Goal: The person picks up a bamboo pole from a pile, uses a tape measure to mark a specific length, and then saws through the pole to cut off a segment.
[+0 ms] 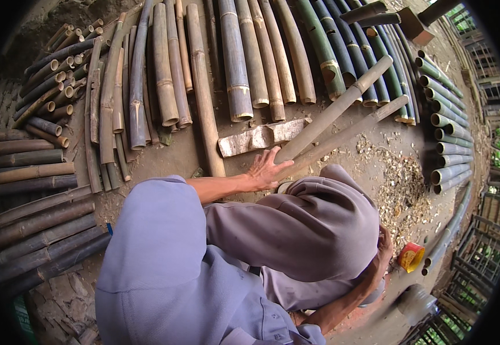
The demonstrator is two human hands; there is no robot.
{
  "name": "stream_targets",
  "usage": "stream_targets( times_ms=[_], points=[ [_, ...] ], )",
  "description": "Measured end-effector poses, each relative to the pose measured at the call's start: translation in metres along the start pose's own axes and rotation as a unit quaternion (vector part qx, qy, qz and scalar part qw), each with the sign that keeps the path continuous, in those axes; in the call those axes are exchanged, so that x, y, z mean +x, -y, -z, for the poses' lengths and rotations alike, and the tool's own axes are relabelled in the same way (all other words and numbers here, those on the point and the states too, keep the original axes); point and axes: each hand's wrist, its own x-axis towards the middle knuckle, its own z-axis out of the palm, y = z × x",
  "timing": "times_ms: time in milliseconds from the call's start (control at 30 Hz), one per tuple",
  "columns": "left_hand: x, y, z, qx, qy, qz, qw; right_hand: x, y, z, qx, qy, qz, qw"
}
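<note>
My left hand (265, 169) reaches across the ground with its fingers spread. It is at the near end of a brown bamboo pole (339, 109) that slants up to the right; whether the fingertips rest on the pole is hard to see. A second brown pole (356, 131) lies just below and beside it. Beyond the hand sits a rough whitish block (261, 138), under or against the upper pole. My right hand (384, 244) is by my bent right leg (324, 230), its fingers mostly hidden behind the trouser cloth.
Rows of cut bamboo (238, 63) line the far side, with stacked pieces (25, 161) at left and green-grey tubes (451, 132) at right. Pale chips (399, 184) cover the ground near a red-and-yellow tin (411, 257) and a clear plastic container (415, 303).
</note>
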Motion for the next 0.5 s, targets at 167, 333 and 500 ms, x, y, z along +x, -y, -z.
stream_targets(
  times_ms=[167,333,500],
  points=[
    [-0.019,0.064,0.042,-0.013,-0.191,0.02,0.981,-0.001,0.007,0.001,0.012,0.013,-0.029,0.999],
    [-0.059,0.194,0.117,0.082,-0.426,0.276,0.858,-0.004,0.007,0.002,-0.023,0.006,0.002,1.0],
    [-0.129,0.294,0.141,-0.144,-0.257,0.556,0.777,-0.004,0.009,0.002,-0.037,0.007,0.017,0.999]
  ],
)
